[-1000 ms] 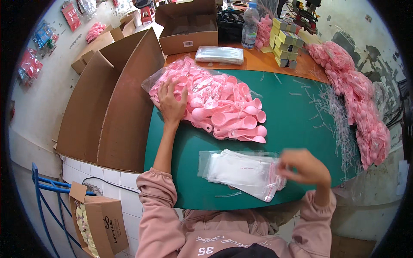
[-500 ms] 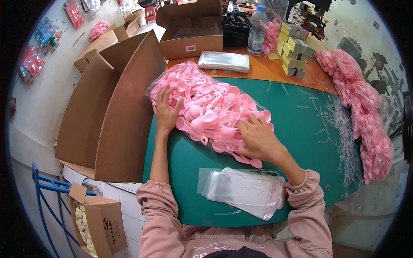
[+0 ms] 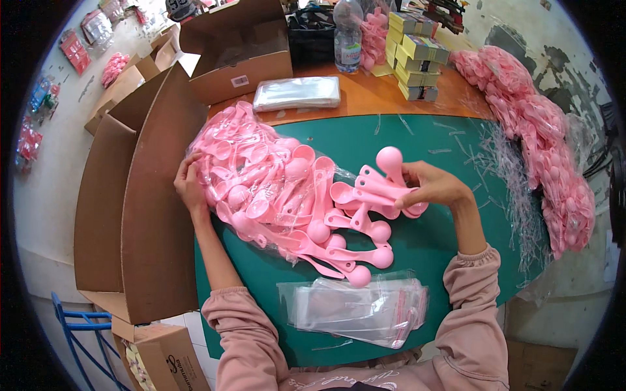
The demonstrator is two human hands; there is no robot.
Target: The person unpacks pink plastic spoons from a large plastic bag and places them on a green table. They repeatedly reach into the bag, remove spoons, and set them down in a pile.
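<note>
A large clear plastic bag (image 3: 261,189) filled with pink plastic measuring spoons slumps across the smooth green worktop (image 3: 450,260), and loose pink plastic spoons with rounded bowls (image 3: 345,257) spread out at its near right side. To the right of the bag, the right hand (image 3: 435,186) has a small bunch of pink plastic spoons with holed handles (image 3: 375,190) gripped between thumb and fingers, parted only by the thickness of the bunch; the handles reach out from the fingertips leftward, toward the bag, while one round bowl sticks up just beyond the fingers and another shows below the thumb. The left hand (image 3: 191,189) lies along the bag's left edge, its fingers slightly bent against the film and the spoons inside just to their right; whether they pinch the film cannot be told. On the near side of the bag is a fanned pile of flat transparent plastic sleeves (image 3: 355,309). A tall open brown cardboard carton (image 3: 163,215) stands close to the left of the bag, a neat stack of clear film packets (image 3: 297,93) lies just behind it, and well to its right runs a long heap of pink spoons in clear plastic (image 3: 535,143), with a tangle of thin clear strips (image 3: 512,189) on the side nearer the bag
</note>
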